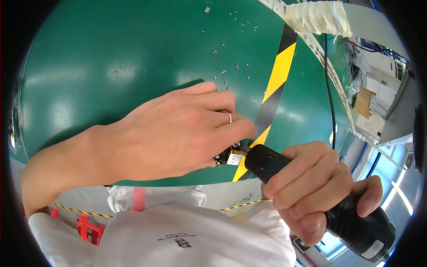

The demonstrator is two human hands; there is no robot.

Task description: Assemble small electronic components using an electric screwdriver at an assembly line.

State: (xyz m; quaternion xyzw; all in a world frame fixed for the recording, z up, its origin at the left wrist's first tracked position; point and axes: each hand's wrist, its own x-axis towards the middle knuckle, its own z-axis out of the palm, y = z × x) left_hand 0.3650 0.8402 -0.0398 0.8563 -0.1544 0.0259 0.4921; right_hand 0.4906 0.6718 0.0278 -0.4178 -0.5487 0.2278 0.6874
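My left hand [173, 129], with a ring on one finger, lies palm down near the front edge of the green table. Its curled fingers and thumb grip a small black electronic device [233, 157] with a white label; most of the device is hidden under the hand. Wrapped round the body of a black electric screwdriver [264, 161] are the fingers of my right hand [311, 189]. The driver slants down to the left, and its metal tip meets the device beside my left thumb. Beyond my left fingers lie several small loose screws [223, 72].
The green tabletop [111, 53] carries a black-and-yellow striped tape [282, 69] on the right. A black cable [329, 89] runs down past the table's right edge. At the far right is a white-wrapped bar [318, 18]. A red stool-like object [90, 229] stands below left.
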